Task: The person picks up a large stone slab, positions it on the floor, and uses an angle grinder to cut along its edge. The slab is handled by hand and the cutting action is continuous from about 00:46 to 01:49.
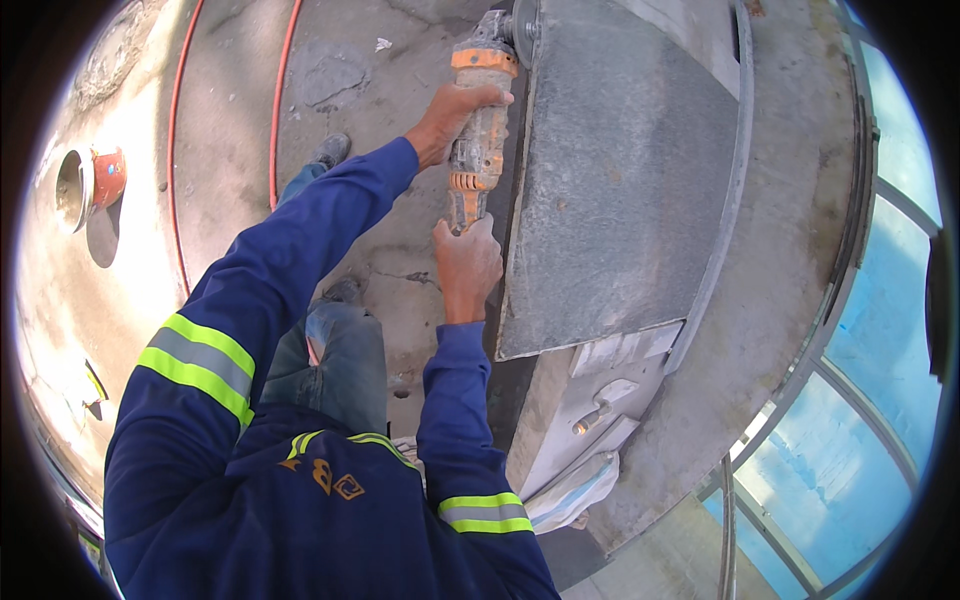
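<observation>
An orange and grey angle grinder (pixel 482 130), coated in dust, is held lengthwise in both hands. My left hand (pixel 448 118) wraps round its body near the head. My right hand (pixel 468 262) grips the narrow rear handle. The round disc (pixel 525 32) at the far end stands on edge against the long side of a grey stone slab (pixel 620 190); whether it touches the slab cannot be made out. The slab lies to the right of the grinder, flat on a support below.
Two red hoses (pixel 278 100) run along the concrete floor at left, near a red bucket (pixel 108 178) on its side. Below the slab's near edge are a small metal fitting (pixel 592 418) and a white sack (pixel 580 490). Blue-paned framing (pixel 870 340) stands at the right.
</observation>
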